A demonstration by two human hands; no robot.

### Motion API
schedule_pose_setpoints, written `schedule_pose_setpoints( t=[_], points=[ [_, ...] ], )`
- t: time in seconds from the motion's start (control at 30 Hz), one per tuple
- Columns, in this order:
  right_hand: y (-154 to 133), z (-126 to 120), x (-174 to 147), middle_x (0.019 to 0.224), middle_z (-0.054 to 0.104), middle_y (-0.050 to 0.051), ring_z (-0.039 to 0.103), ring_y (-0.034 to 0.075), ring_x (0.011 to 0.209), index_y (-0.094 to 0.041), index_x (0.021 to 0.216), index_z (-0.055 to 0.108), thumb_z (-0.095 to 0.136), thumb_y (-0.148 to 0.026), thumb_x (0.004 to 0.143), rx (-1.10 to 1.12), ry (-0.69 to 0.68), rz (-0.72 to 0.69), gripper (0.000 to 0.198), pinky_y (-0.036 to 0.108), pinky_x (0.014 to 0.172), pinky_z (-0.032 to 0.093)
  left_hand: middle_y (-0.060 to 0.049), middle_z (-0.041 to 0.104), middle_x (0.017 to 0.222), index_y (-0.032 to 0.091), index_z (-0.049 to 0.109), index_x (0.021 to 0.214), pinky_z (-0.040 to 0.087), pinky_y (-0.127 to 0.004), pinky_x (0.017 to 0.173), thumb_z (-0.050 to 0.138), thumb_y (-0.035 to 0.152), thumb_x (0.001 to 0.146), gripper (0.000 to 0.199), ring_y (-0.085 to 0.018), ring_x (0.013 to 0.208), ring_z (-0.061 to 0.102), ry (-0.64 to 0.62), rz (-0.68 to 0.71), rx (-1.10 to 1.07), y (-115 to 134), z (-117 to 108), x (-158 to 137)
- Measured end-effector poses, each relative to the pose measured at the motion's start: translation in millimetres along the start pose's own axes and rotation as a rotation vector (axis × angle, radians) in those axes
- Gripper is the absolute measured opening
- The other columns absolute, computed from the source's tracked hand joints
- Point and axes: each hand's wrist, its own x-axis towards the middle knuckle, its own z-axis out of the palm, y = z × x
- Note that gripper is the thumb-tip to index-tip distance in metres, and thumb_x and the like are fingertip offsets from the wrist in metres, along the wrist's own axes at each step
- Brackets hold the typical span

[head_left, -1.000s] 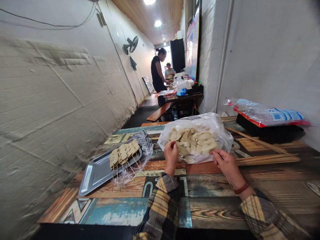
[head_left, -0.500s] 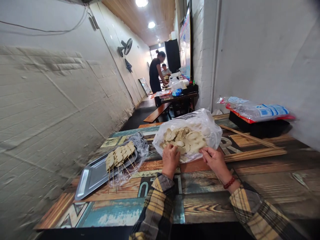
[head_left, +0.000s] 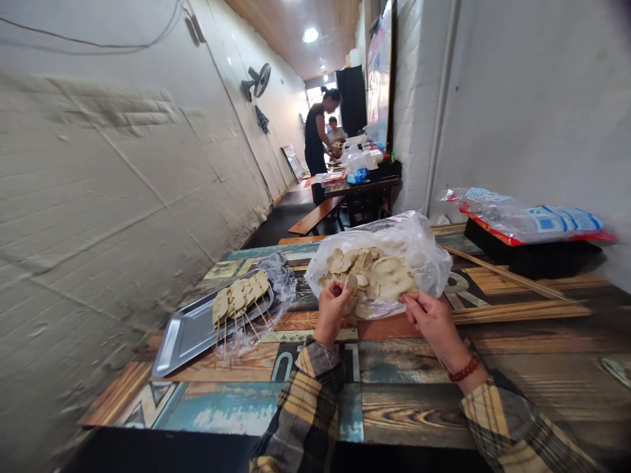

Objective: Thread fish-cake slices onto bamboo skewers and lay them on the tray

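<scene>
My left hand (head_left: 331, 312) pinches a pale, round, flat slice (head_left: 351, 282) at the near edge of a clear plastic bag (head_left: 428, 259). Inside the open bag lies a heap of similar beige slices (head_left: 379, 272). At the bag's near right side, my right hand (head_left: 431, 325) is closed in a pinch around a thin skewer, mostly hidden by the hand; a bit of stick shows below the palm. To the left, several threaded skewers (head_left: 240, 297) rest on a metal tray (head_left: 185, 338), their bare ends over a crumpled plastic sheet (head_left: 251, 338).
Loose bamboo sticks (head_left: 522, 312) lie on the patterned wooden table (head_left: 409, 410) at right. Behind them stands a black box (head_left: 527, 253) topped with plastic packaging (head_left: 537, 217). Farther off, a person (head_left: 315, 135) stands by another table, with a second person (head_left: 337, 131) beyond, near a bench (head_left: 318, 217).
My left hand has lifted from the heap with one slice in its fingers. My right hand keeps its pinch beside the bag. The whole view has shifted slightly.
</scene>
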Motion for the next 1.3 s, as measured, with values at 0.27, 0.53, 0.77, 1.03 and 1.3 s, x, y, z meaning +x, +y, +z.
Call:
schedule_pose_setpoints(
  t=[0.27,0.53,0.77,1.03,1.3],
  points=[
    [-7,5,-10,0.047,0.046,-0.007,0.034,0.008,0.04,-0.017,0.082,0.064,0.058,-0.051,0.082,0.098,-0.217,0.105,0.035,0.021,0.04,0.025,0.001,0.062,0.066,0.016,0.062,0.087,0.032,-0.02,0.047,0.079,0.035,0.059,0.038,-0.012,0.058,0.062,-0.024,-0.146,-0.28,21,0,-6],
    [-17,6,-21,0.048,0.045,-0.007,0.032,0.007,0.041,-0.017,0.081,0.063,0.061,-0.055,0.079,0.053,-0.374,0.207,0.037,0.02,0.039,0.023,-0.001,0.067,0.076,0.015,0.068,0.091,0.036,-0.021,0.05,0.075,0.026,0.059,0.035,-0.011,0.059,0.06,0.04,-0.109,-0.302,16,-9,0],
    [-17,7,-23,0.047,0.043,-0.007,0.034,0.008,0.043,-0.015,0.084,0.065,0.06,-0.055,0.08,-0.017,-0.429,0.183,0.04,0.021,0.042,0.024,0.001,0.063,0.066,0.014,0.066,0.081,0.032,-0.021,0.048,0.076,0.029,0.059,0.028,-0.011,0.055,0.06,0.095,-0.074,-0.299,17,-14,0],
    [-13,4,-23,0.047,0.044,-0.007,0.035,0.009,0.043,-0.015,0.085,0.066,0.057,-0.054,0.083,-0.078,-0.437,0.146,0.039,0.022,0.042,0.024,0.002,0.062,0.067,0.014,0.069,0.083,0.029,-0.021,0.047,0.077,0.03,0.058,0.03,-0.008,0.052,0.053,0.142,-0.047,-0.259,23,-15,-1],
    [-17,7,-24,0.045,0.042,-0.007,0.034,0.008,0.042,-0.015,0.084,0.066,0.057,-0.056,0.082,-0.095,-0.467,0.145,0.042,0.022,0.04,0.022,0.003,0.06,0.063,0.015,0.068,0.077,0.038,-0.021,0.056,0.076,0.029,0.058,0.025,-0.007,0.054,0.048,0.154,-0.014,-0.27,29,-16,-4]
  ],
)
